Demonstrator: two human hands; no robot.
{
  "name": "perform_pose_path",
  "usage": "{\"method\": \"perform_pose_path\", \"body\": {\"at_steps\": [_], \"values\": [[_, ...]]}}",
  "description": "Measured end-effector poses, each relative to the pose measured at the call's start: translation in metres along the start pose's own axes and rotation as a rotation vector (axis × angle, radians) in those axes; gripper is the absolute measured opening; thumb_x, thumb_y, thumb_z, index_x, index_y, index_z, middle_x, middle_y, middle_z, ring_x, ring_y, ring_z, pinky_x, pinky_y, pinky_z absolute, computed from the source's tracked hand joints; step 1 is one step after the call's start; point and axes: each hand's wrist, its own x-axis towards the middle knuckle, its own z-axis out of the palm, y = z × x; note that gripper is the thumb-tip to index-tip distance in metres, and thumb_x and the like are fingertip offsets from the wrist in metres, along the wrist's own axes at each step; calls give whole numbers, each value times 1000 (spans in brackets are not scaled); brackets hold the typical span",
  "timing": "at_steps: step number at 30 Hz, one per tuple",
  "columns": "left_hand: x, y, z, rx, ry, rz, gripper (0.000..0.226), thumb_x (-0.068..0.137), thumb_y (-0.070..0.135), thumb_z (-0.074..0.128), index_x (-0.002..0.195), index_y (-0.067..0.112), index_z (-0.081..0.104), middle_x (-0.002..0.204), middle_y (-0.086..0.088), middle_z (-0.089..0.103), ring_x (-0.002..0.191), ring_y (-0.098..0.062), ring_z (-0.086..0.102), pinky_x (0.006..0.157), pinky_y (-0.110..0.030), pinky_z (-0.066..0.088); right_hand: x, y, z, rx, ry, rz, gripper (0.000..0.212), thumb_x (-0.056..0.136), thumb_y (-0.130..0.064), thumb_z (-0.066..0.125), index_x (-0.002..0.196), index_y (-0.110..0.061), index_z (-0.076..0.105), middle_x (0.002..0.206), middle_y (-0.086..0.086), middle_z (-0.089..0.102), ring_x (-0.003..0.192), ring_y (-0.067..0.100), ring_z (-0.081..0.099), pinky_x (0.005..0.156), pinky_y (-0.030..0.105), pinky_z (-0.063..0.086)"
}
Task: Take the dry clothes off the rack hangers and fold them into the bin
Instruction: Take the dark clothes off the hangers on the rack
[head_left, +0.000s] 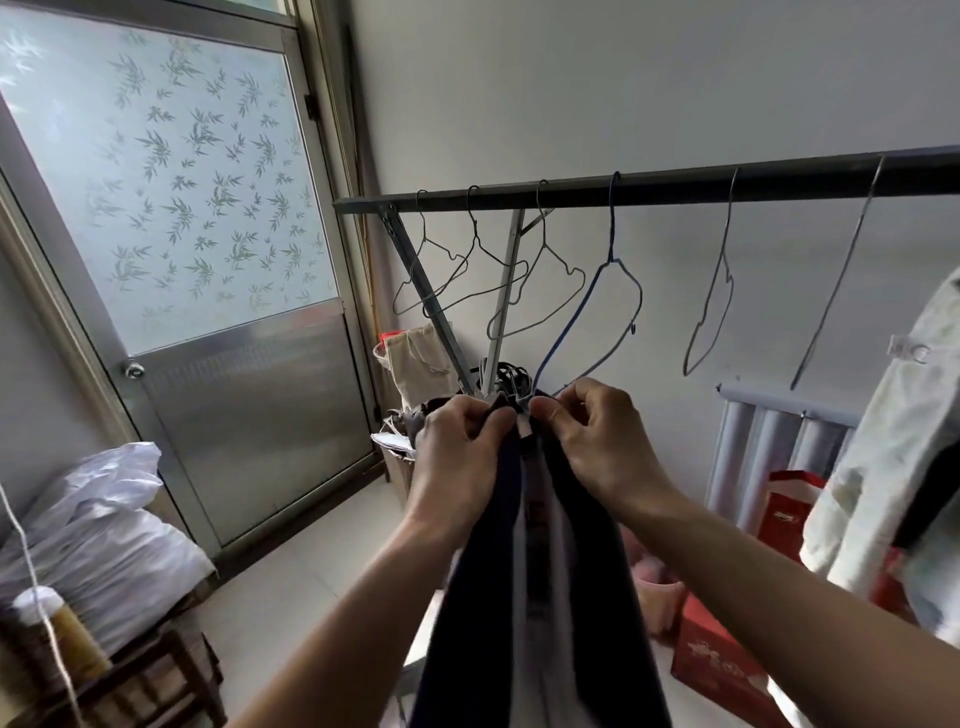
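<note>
Two hands meet at the top edge of a dark garment (519, 571) in the head view. The left hand (457, 452) pinches the cloth on one side, fingers curled round it; the right hand (597, 436) pinches the other side, the two nearly touching. The garment hangs in front of the person, below the rack bar (675, 184), long axis vertical, top edge up; a pale strip runs down its middle and its lower end is cut off by the frame. Six wire hangers hang bare on the bar, among them a blue hanger (613, 270) just above the hands. A cloth bag (415, 364) stands behind the rack legs; its contents cannot be made out. Red bags (717, 654) sit on the floor at right, contents hidden. A pale garment (883, 467) at the right edge is partly cut off. A white plastic sack (104, 530) lies at left by the door (234, 389).
</note>
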Motion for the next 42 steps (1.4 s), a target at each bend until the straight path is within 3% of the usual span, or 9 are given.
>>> {"method": "perform_pose_path", "body": {"at_steps": [7,13,19,21,23,26,29,31,42], "values": [[-10,8,10,-111,-75,-10,16,87,37,64,80,23,71,77,-4,74,77,-26,72,74,-54,59,-2,-2,3,26,-24,-27,21,92,-32,64,80,-16,60,70,-6,61,68,11,58,65,27,47],[-24,30,10,-371,-139,-102,38,106,23,39,94,2,68,73,-10,71,59,-17,70,52,-29,58,-8,-5,-3,47,-79,-58,27,90,-44,62,86,-17,63,78,-5,67,74,9,65,73,33,55],[-18,35,-3,-384,-211,-130,36,105,28,43,99,2,68,85,-17,71,67,-25,71,62,-34,61,-6,-5,-8,68,-158,-65,5,89,-17,66,86,-19,62,76,-5,66,70,7,62,65,25,50],[-7,27,-9,-143,-156,76,15,98,21,57,107,15,68,101,-8,67,88,-18,68,74,-31,60,-3,-7,-13,148,-200,-27,7,91,-11,62,88,-17,65,81,1,68,75,12,64,69,24,53],[8,17,-18,136,-179,332,32,90,32,69,121,31,61,121,10,56,113,-4,55,94,-23,47,-2,-10,-19,247,-296,-9,11,93,-9,59,92,-17,67,87,2,71,81,10,66,72,18,52],[23,19,-25,197,-402,389,49,81,57,68,124,34,61,127,18,55,124,6,45,101,-20,38,1,-13,-27,351,-448,-56,12,95,-11,59,93,-18,68,85,-5,71,83,4,68,73,16,50],[34,26,-21,199,-469,427,52,79,56,64,102,9,69,95,-5,69,88,-8,62,78,-23,48,7,-15,-29,410,-462,-61,9,94,-12,60,94,-16,68,87,-3,72,85,6,68,75,17,51],[37,32,-16,186,-480,445,54,81,54,61,84,1,64,72,-15,58,65,-11,52,61,-34,43,9,-13,-29,429,-413,-31,10,95,-9,58,94,-14,67,90,2,71,86,11,67,77,21,54],[58,68,-17,492,-466,536,39,75,59,65,67,21,67,60,2,59,58,-12,52,62,-36,46,-4,-3,-26,183,-415,-89,23,85,-1,55,82,-23,54,73,-7,56,63,0,57,55,15,43]]}}
